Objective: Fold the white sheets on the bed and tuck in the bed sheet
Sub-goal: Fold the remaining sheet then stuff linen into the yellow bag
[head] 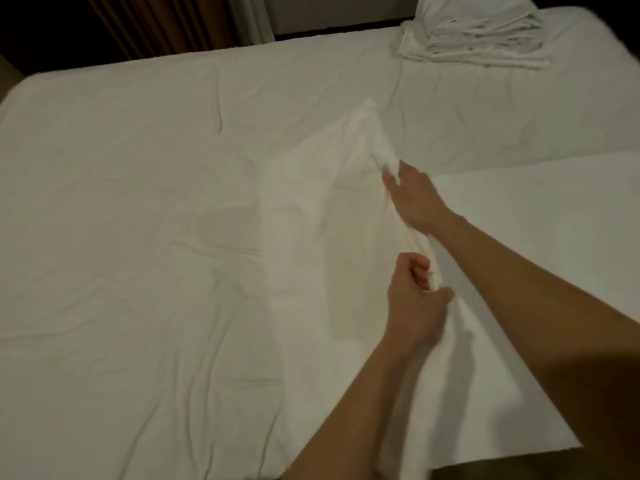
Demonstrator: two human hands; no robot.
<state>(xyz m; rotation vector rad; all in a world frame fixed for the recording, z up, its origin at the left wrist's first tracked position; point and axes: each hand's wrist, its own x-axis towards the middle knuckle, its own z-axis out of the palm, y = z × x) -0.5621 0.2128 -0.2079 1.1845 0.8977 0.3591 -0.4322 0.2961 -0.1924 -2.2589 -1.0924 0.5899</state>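
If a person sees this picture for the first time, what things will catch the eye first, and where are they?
The two bare hands in the centre right catch the eye first: the right hand and, nearer the camera, the left hand both grip a raised ridge of the white sheet. Next comes the pile of folded white sheets at the far right corner of the bed.

Dim room behind a bed

Brown pleated curtains point(149, 22) hang at the far left beside a paler sheer drape point(251, 17); a pale wall panel point(339, 10) stands farther right, under low warm light.
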